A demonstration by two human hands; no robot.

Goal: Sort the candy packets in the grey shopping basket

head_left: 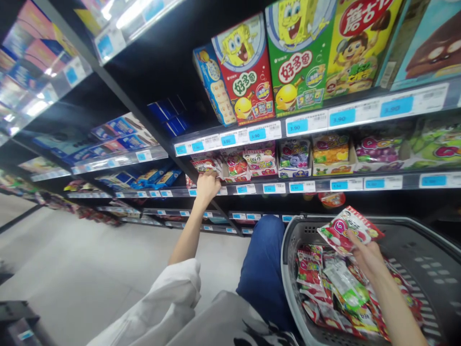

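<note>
My right hand (370, 257) holds a red and white bag of gummy candy (340, 229) by its near edge, thumb on top, over the grey shopping basket (285, 269). Inside the basket lies a heap of similar candy bags (310, 269), mostly red, with a green and silver one (345, 278) among them. At the lower shelf, my left hand (209, 185) reaches to the leftmost display box, its fingers curled against a red and white gummy candy bag (204, 166). Part of that bag is hidden by the fingers.
More boxes of gummy candy, such as blueberry (294, 156) and orange (330, 150), line this shelf. Above stand snack cartons in red (248, 72) and green (298, 62). Price-tag rails (306, 126) edge the shelves. My bent knee (268, 240) is beside the basket.
</note>
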